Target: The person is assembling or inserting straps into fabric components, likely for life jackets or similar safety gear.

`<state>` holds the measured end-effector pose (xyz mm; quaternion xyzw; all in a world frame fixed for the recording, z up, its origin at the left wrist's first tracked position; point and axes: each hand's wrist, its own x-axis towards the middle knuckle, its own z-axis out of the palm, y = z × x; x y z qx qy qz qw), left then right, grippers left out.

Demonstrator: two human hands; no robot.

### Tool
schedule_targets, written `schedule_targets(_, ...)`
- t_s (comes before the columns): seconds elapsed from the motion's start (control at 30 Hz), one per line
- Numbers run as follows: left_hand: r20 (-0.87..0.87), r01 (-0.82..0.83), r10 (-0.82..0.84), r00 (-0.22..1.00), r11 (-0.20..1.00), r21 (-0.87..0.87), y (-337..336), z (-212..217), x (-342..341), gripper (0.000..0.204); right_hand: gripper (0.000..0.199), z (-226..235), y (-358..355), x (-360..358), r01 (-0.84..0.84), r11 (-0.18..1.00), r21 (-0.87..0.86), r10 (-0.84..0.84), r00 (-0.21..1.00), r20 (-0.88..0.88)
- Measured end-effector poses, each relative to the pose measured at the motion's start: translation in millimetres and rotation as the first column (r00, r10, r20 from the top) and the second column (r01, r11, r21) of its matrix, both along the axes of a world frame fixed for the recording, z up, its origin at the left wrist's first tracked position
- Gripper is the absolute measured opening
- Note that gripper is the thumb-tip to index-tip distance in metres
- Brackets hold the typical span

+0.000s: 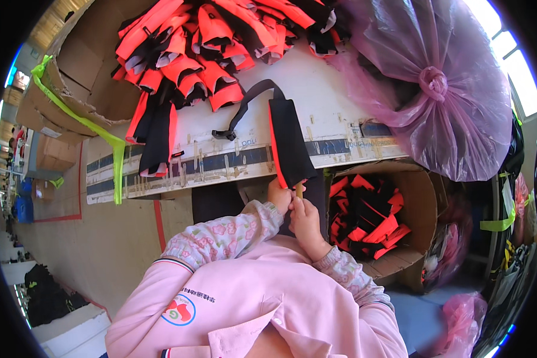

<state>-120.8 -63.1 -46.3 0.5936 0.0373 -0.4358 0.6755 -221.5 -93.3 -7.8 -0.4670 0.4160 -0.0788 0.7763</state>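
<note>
A black fabric sleeve with a bright orange side (293, 140) lies over the near edge of the white table (334, 113), its lower end toward me. From its far end a black strap (253, 95) curves left to a small buckle. My left hand (277, 196) is closed on the sleeve's near end. Close beside it, my right hand (306, 222) grips a thin tan stick (299, 190), upright against the sleeve's end. The stick's lower part is hidden in my fingers, and I cannot tell whether its tip is inside the sleeve.
Many similar orange and black pieces (215, 51) are heaped at the table's back. A cardboard box (420, 209) holding more stands below at right. A tied purple plastic bag (453, 125) overhangs the right end. At left are another carton (80, 71) and a yellow-green strip (92, 122).
</note>
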Motion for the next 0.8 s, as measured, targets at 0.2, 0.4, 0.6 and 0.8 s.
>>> schedule_targets(0.2, -0.006, -0.115, 0.116, 0.993, 0.972, -0.207, 1, 6, -6, 0.021, 0.024, 25, 3, -28, -0.069, 0.996, 0.064, 0.07, 0.998, -0.005)
schedule_targets(0.4, 0.118, 0.0, 0.003, 0.993, 1.0, -0.03, -2, -4, -2, 0.021, 0.025, 18, -14, -1, -0.038, 0.987, 0.158, 0.033, 0.999, 0.035)
schedule_targets(0.6, -0.011, -0.085, 0.084, 0.996, 0.991, -0.103, 4, 15, 3, 0.021, 0.025, 2, -38, -26, -0.259, 0.956, -0.14, 0.255, 0.966, -0.046)
schedule_targets(0.8, 0.154, -0.22, 0.262, 0.953, 0.943, -0.249, 2, 54, 65, 0.02, 0.016, -6, -94, -134, -0.437, 0.33, -0.837, 0.324, 0.885, -0.334)
